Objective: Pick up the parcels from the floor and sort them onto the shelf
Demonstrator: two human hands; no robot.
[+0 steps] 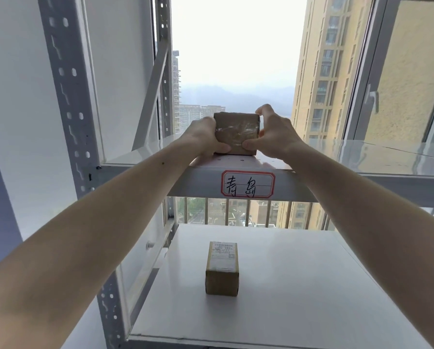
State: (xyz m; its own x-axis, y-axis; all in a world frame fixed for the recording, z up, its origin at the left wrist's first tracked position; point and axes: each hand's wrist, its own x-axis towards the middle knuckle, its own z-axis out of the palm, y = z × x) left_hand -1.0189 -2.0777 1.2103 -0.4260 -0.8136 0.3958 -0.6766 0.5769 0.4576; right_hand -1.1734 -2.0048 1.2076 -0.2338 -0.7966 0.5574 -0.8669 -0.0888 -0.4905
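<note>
Upper shelf: one taped brown parcel at its front edge, above a red-bordered handwritten label. Left hand and right hand clasp the parcel's two sides. Lower shelf: one small cardboard box with a shipping label, standing alone.

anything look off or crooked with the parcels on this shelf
Nothing stands out. The taped parcel sits square at the front edge of the upper shelf, held between the left hand and right hand. The labelled parcel stands straight on the lower shelf.
</note>
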